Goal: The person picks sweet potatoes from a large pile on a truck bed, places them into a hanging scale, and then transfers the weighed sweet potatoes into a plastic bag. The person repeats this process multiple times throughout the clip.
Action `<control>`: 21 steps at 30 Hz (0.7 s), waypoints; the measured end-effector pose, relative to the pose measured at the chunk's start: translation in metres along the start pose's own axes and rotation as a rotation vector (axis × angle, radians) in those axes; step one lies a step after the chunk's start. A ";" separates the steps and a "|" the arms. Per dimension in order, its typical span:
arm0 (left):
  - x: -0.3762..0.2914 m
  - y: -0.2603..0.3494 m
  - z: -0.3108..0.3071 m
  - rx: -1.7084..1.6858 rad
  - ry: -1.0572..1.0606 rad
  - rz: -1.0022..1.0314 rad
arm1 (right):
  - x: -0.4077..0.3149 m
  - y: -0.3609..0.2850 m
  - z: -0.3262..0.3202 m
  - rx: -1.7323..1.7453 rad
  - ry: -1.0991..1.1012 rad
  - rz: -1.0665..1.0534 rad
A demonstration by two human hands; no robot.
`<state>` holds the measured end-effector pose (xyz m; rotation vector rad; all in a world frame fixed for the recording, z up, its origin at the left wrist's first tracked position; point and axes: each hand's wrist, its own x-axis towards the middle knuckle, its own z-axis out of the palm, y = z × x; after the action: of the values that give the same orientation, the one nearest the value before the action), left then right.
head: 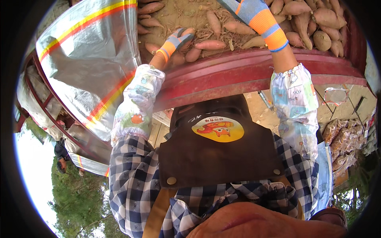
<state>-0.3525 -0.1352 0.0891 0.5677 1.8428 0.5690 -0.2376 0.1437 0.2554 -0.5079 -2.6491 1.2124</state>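
Both my hands wear grey-blue gloves with orange cuffs and reach over sweet potatoes on a soil-covered, red-walled truck bed. My left hand (178,41) is closed around a sweet potato (188,31), whose end shows at the fingers. Close by lie a reddish sweet potato (210,45) and another one (193,54). My right hand (249,10) is at the top edge, its fingers cut off by the picture's rim, so what it holds is hidden. Beside it, at the right, sweet potatoes (303,25) lie in a heap. Thin roots are scattered between the hands.
The red metal side wall (220,74) of the bed runs between my body and the sweet potatoes. A silver tarpaulin (89,65) with yellow and orange stripes hangs at the left. Filled bags (342,142) stand at the right. Another person (61,154) is at the far left.
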 end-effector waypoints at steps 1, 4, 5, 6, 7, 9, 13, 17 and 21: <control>-0.006 -0.003 -0.009 -0.214 -0.049 -0.078 | 0.000 -0.001 -0.001 0.033 -0.024 0.049; -0.021 0.003 -0.027 0.503 -0.387 -0.146 | -0.002 0.000 0.000 0.010 0.015 -0.021; -0.024 0.009 -0.026 0.664 -0.339 -0.076 | -0.002 0.002 0.000 -0.026 0.020 -0.061; -0.025 0.018 -0.022 0.815 -0.257 0.007 | -0.003 0.004 0.001 -0.060 0.023 -0.100; -0.028 0.026 -0.016 0.972 -0.193 0.077 | -0.003 0.007 0.001 -0.093 0.027 -0.136; -0.012 0.048 0.004 0.912 0.098 0.362 | -0.003 0.013 -0.001 0.003 0.001 -0.057; 0.043 0.080 0.035 1.059 0.276 0.654 | 0.001 0.021 -0.002 -0.238 0.095 -0.468; 0.025 0.055 0.035 0.958 -0.027 0.254 | -0.002 0.014 0.001 -0.001 0.089 -0.130; -0.021 0.009 -0.014 0.815 -0.113 0.071 | -0.002 0.005 0.001 -0.050 0.121 -0.137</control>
<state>-0.3586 -0.1428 0.1139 1.1731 1.9100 -0.2058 -0.2349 0.1450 0.2513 -0.3876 -2.5704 1.0443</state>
